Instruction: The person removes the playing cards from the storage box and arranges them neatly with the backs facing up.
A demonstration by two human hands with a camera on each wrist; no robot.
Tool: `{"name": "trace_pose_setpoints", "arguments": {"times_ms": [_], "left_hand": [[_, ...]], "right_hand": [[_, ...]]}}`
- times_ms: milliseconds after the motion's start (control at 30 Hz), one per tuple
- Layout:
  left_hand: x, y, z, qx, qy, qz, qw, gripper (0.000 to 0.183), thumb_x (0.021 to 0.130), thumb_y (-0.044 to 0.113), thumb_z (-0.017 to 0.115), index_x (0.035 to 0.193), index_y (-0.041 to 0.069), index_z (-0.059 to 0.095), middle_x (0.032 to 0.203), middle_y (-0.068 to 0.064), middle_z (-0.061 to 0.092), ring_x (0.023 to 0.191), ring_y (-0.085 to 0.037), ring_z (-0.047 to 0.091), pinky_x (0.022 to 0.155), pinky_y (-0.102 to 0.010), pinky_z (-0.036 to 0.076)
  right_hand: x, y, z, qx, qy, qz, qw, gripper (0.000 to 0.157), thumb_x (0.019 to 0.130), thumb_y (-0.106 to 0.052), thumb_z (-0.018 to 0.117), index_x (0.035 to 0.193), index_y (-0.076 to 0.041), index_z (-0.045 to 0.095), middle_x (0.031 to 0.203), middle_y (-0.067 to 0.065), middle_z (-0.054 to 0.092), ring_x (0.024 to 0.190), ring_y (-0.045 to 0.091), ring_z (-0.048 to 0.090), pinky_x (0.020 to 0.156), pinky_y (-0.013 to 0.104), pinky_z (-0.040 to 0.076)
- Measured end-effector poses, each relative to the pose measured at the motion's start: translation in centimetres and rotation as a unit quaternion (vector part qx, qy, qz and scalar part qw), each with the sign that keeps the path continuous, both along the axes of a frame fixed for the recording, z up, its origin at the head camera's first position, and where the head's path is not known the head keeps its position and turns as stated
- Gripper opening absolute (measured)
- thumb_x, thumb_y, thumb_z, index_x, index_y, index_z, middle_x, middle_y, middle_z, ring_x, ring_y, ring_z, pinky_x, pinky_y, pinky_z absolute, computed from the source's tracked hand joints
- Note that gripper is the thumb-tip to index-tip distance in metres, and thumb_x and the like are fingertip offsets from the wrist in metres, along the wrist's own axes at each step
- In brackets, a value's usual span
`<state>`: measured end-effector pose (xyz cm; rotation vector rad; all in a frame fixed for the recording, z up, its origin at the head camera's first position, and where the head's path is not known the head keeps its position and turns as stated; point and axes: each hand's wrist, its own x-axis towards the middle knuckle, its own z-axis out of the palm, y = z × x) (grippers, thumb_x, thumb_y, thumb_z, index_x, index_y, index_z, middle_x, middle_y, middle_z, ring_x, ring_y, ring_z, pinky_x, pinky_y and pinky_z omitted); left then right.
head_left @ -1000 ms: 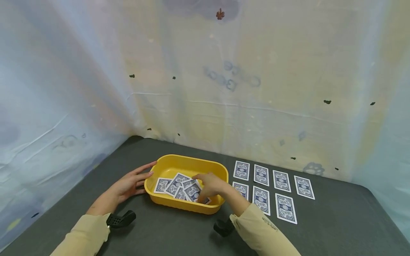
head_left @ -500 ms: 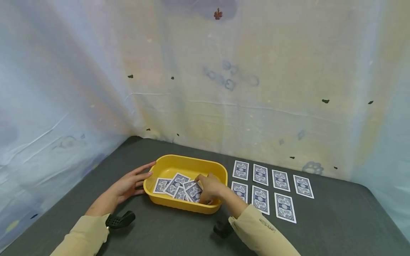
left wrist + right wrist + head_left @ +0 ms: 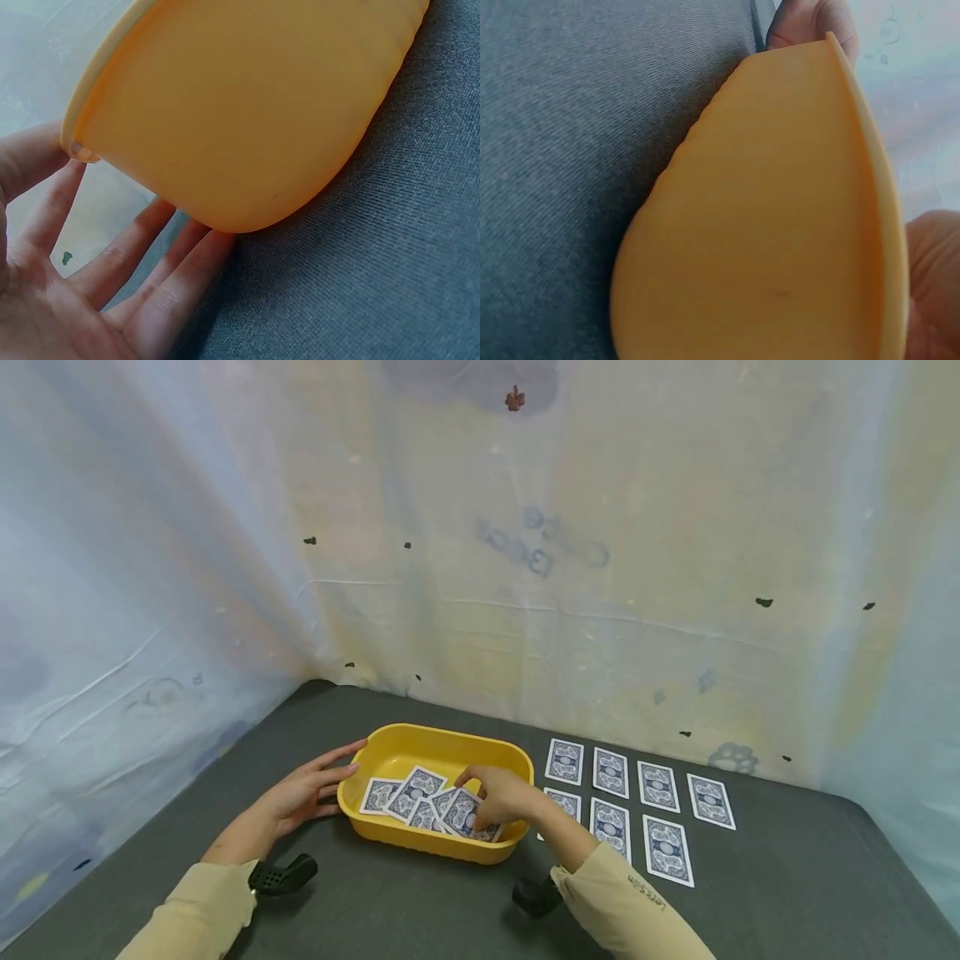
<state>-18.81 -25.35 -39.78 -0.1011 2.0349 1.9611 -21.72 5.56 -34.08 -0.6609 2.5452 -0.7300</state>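
Observation:
A yellow plastic basin (image 3: 442, 842) stands on the dark table. Several blue-backed playing cards (image 3: 412, 792) lie overlapping on its floor. At the basin's left end my left hand (image 3: 302, 795) has its fingers spread; in the left wrist view those fingers (image 3: 120, 259) touch the outer wall and the rim. My right hand (image 3: 501, 795) reaches in over the near right rim. Its curled fingers and thumb hold the topmost playing card (image 3: 461, 814) at its edges. In the right wrist view the basin wall (image 3: 765, 210) hides most of the right hand (image 3: 934, 277).
To the right of the basin, face-down cards (image 3: 611, 771) lie in two rows on the grey table cloth (image 3: 787, 868). A pale patterned curtain (image 3: 600, 568) hangs behind the table and along its left side.
The right hand's thumb and fingers have drawn closer together, and the top card has shifted right and turned slightly with them. The left hand and the basin stay put.

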Motion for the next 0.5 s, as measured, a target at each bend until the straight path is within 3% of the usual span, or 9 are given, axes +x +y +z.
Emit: {"name": "trace_pose_setpoints", "arguments": {"times_ms": [233,367,500], "left_hand": [[-0.1,0.0,0.0,0.001,-0.001,-0.001,1.0,0.068,0.097,0.04,0.055,0.155,0.028,0.02,0.161,-0.011,0.01,0.138,-0.034,0.033,0.1,-0.048,0.044],[-0.1,0.0,0.0,0.001,0.0,0.001,1.0,0.068,0.097,0.04,0.055,0.155,0.028,0.02,0.161,-0.012,0.01,0.138,-0.034,0.034,0.1,-0.048,0.044],[-0.1,0.0,0.0,-0.002,0.0,0.001,1.0,0.069,0.097,0.041,0.055,0.155,0.028,0.02,0.161,-0.012,0.01,0.137,-0.034,0.035,0.101,-0.049,0.044]], "right_hand": [[0.2,0.6,0.1,-0.041,0.045,0.013,0.998,0.054,0.075,-0.005,0.078,0.125,-0.012,0.058,0.106,0.014,0.062,0.092,0.025,0.056,0.079,0.039,0.051],[0.4,1.2,0.0,-0.094,0.059,-0.011,0.994,0.056,0.075,-0.005,0.078,0.126,-0.011,0.056,0.097,0.012,0.063,0.08,0.021,0.057,0.07,0.033,0.05],[0.5,2.0,-0.5,-0.175,0.048,-0.051,0.982,0.057,0.077,-0.003,0.077,0.128,-0.009,0.054,0.092,0.011,0.063,0.074,0.017,0.061,0.062,0.028,0.053]]}}
